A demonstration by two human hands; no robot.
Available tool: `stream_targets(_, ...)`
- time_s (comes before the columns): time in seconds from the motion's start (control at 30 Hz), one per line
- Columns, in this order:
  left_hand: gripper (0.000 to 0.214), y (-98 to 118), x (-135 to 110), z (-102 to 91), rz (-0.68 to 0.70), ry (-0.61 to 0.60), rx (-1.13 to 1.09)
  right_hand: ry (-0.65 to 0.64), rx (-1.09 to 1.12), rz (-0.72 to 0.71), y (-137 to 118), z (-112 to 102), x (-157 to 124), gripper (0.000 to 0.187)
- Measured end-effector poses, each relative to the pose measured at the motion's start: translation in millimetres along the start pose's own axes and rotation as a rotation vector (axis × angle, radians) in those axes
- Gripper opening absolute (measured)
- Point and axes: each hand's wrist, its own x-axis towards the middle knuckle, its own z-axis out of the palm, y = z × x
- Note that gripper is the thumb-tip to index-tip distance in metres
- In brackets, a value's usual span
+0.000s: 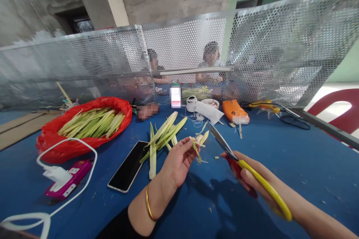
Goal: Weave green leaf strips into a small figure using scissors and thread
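My left hand [179, 158] pinches a small knotted piece of corn husk [195, 147], with thin threads hanging off it. Scissors [259, 183] with yellow handles are in my right hand [254, 173], their blades pointing up and left toward the husk piece but apart from it. Just left of my left hand, several loose husk strips [164, 130] lie in a crossed pile, partly over a dark smartphone [127, 168]. A small offcut [216, 157] rests on the blue table between my hands.
A red plastic bag [92, 145] full of green husks and a purple power strip [68, 179] stand left. Along the back are a white string spool [192, 103], tape roll [210, 104], orange tissue pack [235, 112] and yellow glue gun [263, 106]. Behind a perforated metal screen [179, 37], people sit.
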Motion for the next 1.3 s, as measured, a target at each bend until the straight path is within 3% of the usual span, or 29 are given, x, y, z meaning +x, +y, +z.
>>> stream_targets(0.23,0.032,7.0,4.1,-1.3,0.346,0.073,0.093,-0.037,0.06,0.211,-14.3,-7.4,-16.3,0.077)
stream_targets(0.33,0.033,8.4,3.7,-0.5,0.412,0.086,0.149,-0.202,0.037,0.239,-23.0,-7.7,-12.0,0.078)
stream_targets(0.4,0.035,7.6,3.0,0.3,0.409,0.073,0.168,-0.269,0.042,0.236,-25.8,-7.1,-8.2,0.075)
stream_targets(0.77,0.037,3.6,-1.1,3.8,0.317,0.043,0.145,-0.251,0.028,0.24,-32.9,-0.2,-1.9,0.083)
stream_targets(1.07,0.035,2.4,-0.7,1.8,0.316,0.025,0.161,-0.261,0.019,0.213,-27.1,-2.4,2.2,0.068)
stream_targets(1.3,0.034,2.8,-0.2,1.9,0.317,0.028,0.168,-0.205,0.062,0.283,-23.6,3.3,3.6,0.06)
